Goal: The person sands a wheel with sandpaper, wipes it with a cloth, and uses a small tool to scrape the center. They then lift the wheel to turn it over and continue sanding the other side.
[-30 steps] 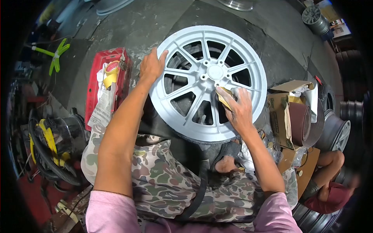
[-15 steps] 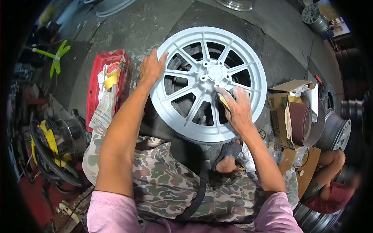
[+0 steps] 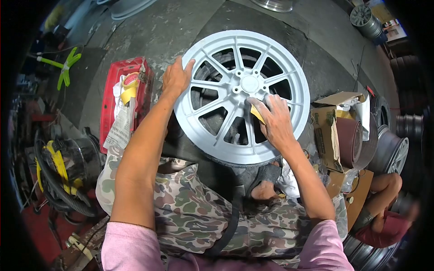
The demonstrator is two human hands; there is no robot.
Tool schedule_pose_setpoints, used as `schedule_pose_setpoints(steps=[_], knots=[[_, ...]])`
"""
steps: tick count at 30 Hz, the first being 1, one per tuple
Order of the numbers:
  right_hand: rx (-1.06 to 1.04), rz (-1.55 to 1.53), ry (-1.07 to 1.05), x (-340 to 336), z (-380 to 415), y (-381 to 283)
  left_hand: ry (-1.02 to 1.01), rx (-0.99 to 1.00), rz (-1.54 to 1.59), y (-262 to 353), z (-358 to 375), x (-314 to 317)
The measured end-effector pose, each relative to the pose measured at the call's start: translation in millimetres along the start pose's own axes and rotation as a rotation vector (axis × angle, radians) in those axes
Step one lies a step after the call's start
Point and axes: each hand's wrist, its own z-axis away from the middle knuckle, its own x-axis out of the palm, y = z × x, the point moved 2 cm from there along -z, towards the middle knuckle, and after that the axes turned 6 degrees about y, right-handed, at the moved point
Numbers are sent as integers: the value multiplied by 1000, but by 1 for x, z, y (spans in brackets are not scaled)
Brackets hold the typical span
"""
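We pinch the yellow sheet [image 3: 257,114] in the right hand [image 3: 278,121], at the wheel [image 3: 240,99] near its hub. The left hand [image 3: 176,80] rests on its left edge; closure underneath we cannot tell. A loose pinch could slip between spokes. Red tray [image 3: 106,108] and cardboard box [image 3: 326,135] flank the wheel; floor [image 3: 203,18] beyond gives room.
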Motion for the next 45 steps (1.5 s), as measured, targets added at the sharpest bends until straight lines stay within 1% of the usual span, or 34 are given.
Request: schedule_pose_setpoints(steps=[6, 8, 14, 17, 24, 26, 30, 33, 35, 39, 45], knots=[[11, -47, -29, -3, 10, 8, -2, -17, -8, -2, 0, 1], [-61, -141, 78, 0, 5, 11, 0, -8, -10, 0, -1, 2], [-33, -49, -9, -6, 4, 3, -6, -16, -7, 0, 2, 0], [-53, -48, 42, -3, -10, -5, -25, -23, 0, 0, -1, -1], [10, -43, 27, 1, -2, -7, -15, 1, 9, -1, -1, -1], [-28, -39, 74, 7, -5, -6, -13, 1, 11, -1, -1, 1], [2, -47, 22, 0, -3, -8, -5, -2, 5, -4, -2, 2], [13, -75, 27, 0, -2, -7, -5, 5, 32, -4, 0, 2], [-31, 3, 52, 9, -6, -5, -12, 8, 38, -2, -1, 1], [6, -45, 26, 6, -1, -4, -17, 5, 26, -2, -1, -1], [29, -68, 60, 10, -6, -4, -29, -4, 30, 1, 0, 0]])
